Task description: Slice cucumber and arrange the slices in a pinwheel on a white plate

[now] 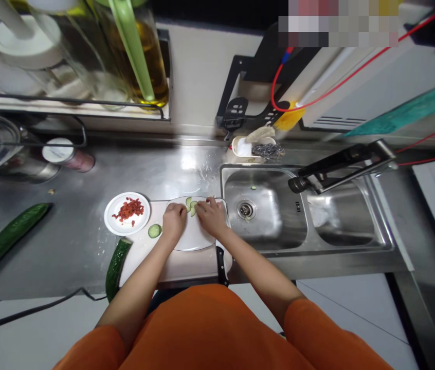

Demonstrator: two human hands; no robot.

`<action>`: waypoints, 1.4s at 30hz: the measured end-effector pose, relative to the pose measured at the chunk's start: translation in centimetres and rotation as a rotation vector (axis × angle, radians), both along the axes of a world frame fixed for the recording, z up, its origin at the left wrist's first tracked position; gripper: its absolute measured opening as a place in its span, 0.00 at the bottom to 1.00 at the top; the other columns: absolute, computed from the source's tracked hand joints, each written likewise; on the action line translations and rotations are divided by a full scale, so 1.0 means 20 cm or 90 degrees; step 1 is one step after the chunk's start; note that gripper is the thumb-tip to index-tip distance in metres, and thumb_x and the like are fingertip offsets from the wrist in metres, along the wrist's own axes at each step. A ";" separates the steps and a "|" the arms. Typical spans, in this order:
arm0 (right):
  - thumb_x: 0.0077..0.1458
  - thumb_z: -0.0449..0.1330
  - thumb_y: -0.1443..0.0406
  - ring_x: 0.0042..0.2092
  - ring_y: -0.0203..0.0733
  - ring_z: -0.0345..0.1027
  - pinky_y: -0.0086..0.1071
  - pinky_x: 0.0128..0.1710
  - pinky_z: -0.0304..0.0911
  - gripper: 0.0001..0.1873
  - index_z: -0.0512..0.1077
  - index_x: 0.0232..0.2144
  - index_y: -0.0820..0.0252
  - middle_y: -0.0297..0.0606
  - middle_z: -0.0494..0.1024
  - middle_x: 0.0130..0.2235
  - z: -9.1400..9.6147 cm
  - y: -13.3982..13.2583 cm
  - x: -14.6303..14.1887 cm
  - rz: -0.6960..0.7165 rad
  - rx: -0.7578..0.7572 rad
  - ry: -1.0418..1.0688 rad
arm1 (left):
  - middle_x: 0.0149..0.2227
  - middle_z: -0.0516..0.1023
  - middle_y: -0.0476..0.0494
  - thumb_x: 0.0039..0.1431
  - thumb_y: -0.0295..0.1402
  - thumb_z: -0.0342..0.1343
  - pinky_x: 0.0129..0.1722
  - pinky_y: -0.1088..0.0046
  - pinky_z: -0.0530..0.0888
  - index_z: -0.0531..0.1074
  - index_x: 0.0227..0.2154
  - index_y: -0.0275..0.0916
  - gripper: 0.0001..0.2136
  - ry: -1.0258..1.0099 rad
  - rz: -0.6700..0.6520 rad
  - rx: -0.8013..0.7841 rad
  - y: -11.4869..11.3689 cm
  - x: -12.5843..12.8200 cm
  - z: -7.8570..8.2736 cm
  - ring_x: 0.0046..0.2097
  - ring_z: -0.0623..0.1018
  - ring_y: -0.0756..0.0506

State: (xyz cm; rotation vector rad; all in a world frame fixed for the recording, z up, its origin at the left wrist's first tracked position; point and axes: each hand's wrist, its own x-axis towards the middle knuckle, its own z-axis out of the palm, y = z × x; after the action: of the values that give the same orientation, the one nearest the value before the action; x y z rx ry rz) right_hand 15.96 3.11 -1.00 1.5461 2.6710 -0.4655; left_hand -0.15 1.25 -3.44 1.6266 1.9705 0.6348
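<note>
On the white oval plate [192, 239], a few pale green cucumber slices [190, 204] lie overlapping near the far rim. My left hand [174, 222] is at the plate's left side, fingers curled together close to the slices; whatever they may pinch is hidden. From the right, my right hand [212, 217] reaches over the plate with its fingertips on a slice at the edge of the group. The plate rests on a white cutting board [179, 270]. A cut cucumber piece [155, 231] sits on the board left of my left hand.
A small white plate [108, 218] of red berries stands left. A cut cucumber [117, 264] leans along the board's left edge; a whole cucumber [5, 241] lies farther left. A black-handled knife [222, 264] is beside the plate. The double sink [264, 205] is right, under a faucet [341, 164].
</note>
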 end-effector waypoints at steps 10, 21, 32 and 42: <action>0.64 0.49 0.64 0.54 0.52 0.52 0.41 0.45 0.50 0.16 0.74 0.49 0.54 0.44 0.73 0.52 0.09 -0.12 0.02 -0.129 -0.014 0.038 | 0.39 0.78 0.41 0.56 0.33 0.50 0.46 0.67 0.71 0.77 0.36 0.40 0.11 -0.002 0.070 0.048 -0.13 -0.22 0.22 0.39 0.76 0.44; 0.63 0.51 0.64 0.53 0.51 0.56 0.39 0.43 0.54 0.14 0.76 0.45 0.52 0.42 0.75 0.48 0.11 -0.43 0.00 -0.139 -0.054 0.065 | 0.33 0.80 0.40 0.54 0.39 0.51 0.44 0.66 0.70 0.77 0.40 0.38 0.16 0.109 0.133 -0.054 -0.47 -0.47 0.13 0.38 0.77 0.40; 0.63 0.52 0.64 0.52 0.51 0.56 0.39 0.41 0.55 0.14 0.76 0.45 0.51 0.42 0.76 0.48 0.11 -0.44 0.00 -0.141 -0.042 0.069 | 0.32 0.79 0.41 0.53 0.38 0.51 0.43 0.67 0.70 0.77 0.37 0.39 0.14 0.076 0.158 -0.056 -0.43 -0.42 0.13 0.36 0.76 0.42; 0.61 0.54 0.65 0.52 0.51 0.58 0.39 0.42 0.56 0.13 0.77 0.43 0.54 0.42 0.77 0.46 0.10 -0.41 -0.05 -0.153 -0.095 0.140 | 0.30 0.79 0.48 0.49 0.39 0.56 0.39 0.72 0.69 0.74 0.30 0.42 0.08 -0.051 0.238 -0.137 -0.42 -0.45 0.16 0.33 0.76 0.47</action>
State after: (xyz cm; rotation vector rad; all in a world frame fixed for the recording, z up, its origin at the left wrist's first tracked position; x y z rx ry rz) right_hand 15.00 -5.18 1.01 1.8763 2.5329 -0.8701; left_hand -9.19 -7.21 -0.29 1.0994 2.2161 0.5889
